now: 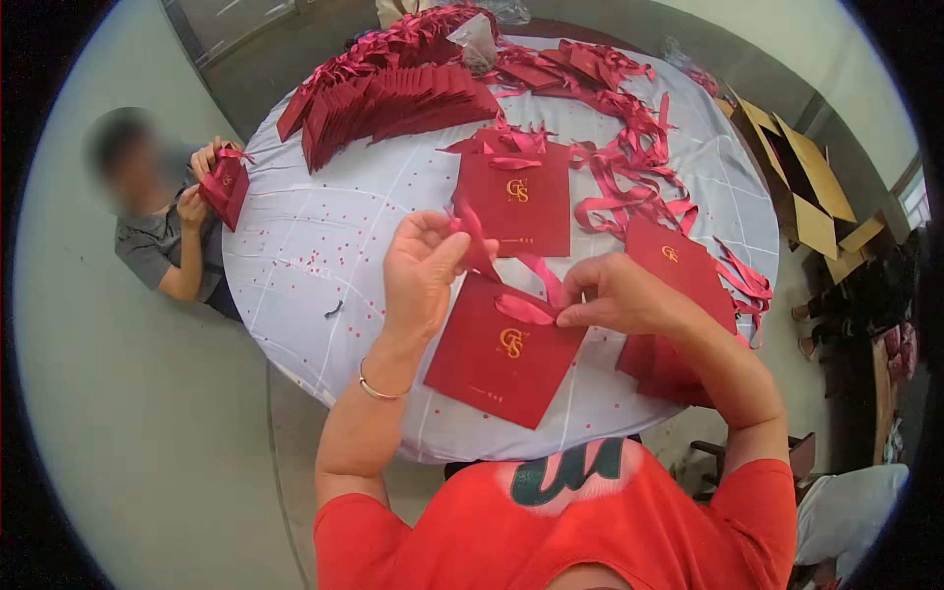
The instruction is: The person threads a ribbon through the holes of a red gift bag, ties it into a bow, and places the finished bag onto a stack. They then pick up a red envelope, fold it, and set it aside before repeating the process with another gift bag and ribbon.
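A dark red paper gift bag point(482, 369) with a gold logo lies tilted on the table in front of me. A pink ribbon point(523, 311) runs across its top edge. My left hand point(425, 270) is closed above the bag's upper left corner, pinching one raised end of the ribbon. At the upper right corner, my right hand point(619, 295) pinches the ribbon between thumb and finger. Just beyond lies a similar red bag point(536, 216) with ribbon at its top. To the right, a pile of red bags point(678, 270) sits partly behind my right forearm.
The round table has a white checked cloth point(285, 211) dotted with small red bits. Rows of red bags point(393, 108) and loose ribbons point(629, 182) cover its far side. On the left another person point(157, 221) holds a red bag. Open cardboard boxes point(801, 177) stand at right.
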{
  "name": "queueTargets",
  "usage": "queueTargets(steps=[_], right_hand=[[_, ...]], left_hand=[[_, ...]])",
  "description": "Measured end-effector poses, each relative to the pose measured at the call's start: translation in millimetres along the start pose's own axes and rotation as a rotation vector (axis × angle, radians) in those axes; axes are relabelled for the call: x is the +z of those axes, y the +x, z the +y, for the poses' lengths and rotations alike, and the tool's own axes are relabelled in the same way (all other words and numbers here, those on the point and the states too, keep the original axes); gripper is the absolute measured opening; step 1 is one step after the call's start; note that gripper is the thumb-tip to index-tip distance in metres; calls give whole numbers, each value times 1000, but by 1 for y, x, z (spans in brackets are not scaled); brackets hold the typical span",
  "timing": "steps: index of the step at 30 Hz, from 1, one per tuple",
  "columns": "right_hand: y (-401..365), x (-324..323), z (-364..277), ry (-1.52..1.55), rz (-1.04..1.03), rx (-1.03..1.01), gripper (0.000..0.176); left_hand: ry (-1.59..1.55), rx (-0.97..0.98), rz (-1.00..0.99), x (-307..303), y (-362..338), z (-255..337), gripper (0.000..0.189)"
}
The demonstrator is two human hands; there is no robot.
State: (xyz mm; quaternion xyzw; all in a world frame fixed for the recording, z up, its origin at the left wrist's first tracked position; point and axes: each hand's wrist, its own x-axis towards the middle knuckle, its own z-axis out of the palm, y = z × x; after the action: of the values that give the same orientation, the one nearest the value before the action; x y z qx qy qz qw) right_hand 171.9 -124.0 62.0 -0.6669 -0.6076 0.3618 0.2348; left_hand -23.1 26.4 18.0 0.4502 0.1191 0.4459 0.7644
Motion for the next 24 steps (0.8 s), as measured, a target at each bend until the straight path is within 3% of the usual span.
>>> queueTargets(steps=[3,6,8,9,14,17,22,24], right_hand=[[6,-20,-13,-311,184,-368,17],[13,-53,-47,-475,342,-439,14],[28,-67,-60,-541,316,-329,12],[45,-73,-46,-668,344,-440,13],[114,-92,-7,-568,316,-296,18],[117,-89,-4,-466,392,-290,19],[86,-75,11,-313,497,-292,19],[58,-72,20,-298,510,-275,16]], left_hand=[[-74,178,-54,-11,6,11,20],[-123,273,-83,-18,11,21,19],[-91,328,-6,-15,14,26,19],[-59,314,2,-21,19,24,21],[319,34,171,-37,26,0,33],[589,-48,108,-58,34,-33,33],[656,23,68,-46,22,-33,39],[852,150,49,-50,21,-38,48]])
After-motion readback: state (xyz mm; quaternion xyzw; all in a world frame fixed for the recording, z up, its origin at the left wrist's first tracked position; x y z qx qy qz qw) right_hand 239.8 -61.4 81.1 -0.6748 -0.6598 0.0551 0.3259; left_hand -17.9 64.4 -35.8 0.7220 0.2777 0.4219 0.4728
